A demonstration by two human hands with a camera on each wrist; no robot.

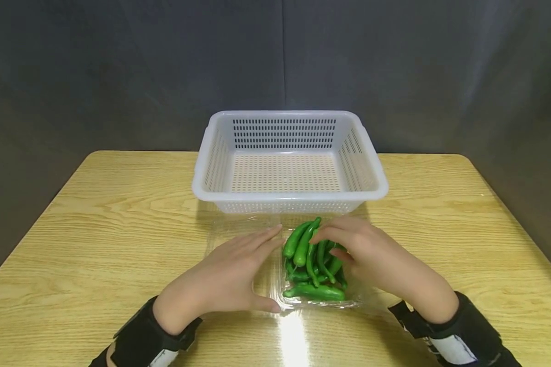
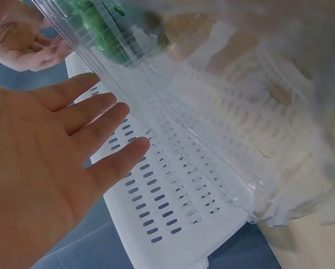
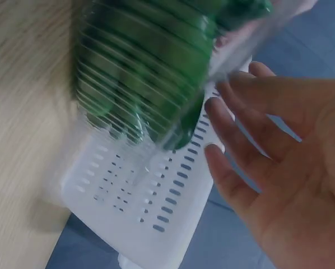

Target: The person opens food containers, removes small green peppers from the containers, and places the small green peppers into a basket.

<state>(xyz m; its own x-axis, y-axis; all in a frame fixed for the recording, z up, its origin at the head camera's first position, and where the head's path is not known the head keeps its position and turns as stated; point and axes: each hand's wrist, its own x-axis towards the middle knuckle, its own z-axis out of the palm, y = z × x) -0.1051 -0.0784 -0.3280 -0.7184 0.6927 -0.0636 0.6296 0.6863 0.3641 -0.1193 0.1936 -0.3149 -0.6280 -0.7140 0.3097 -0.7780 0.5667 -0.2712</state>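
Observation:
A clear plastic clamshell box [image 1: 277, 290] lies opened out on the table, its left half bare and its right half holding several green chili peppers [image 1: 314, 291]. My left hand [image 1: 227, 275] hovers over the bare left half, fingers spread and nothing held. Over the right side of the peppers is my right hand [image 1: 365, 250], its fingers bent loosely and covering some of them. In the right wrist view, the fingers of that hand [image 3: 274, 151] are empty beside the ribbed clear wall, with the peppers [image 3: 156, 73] behind the plastic.
A white perforated plastic basket [image 1: 290, 196] stands just behind the box, near the back of the wooden table [image 1: 119, 219]. Dark cloth [image 1: 165, 66] hangs behind the table. Each wrist wears a black band [image 1: 153, 331].

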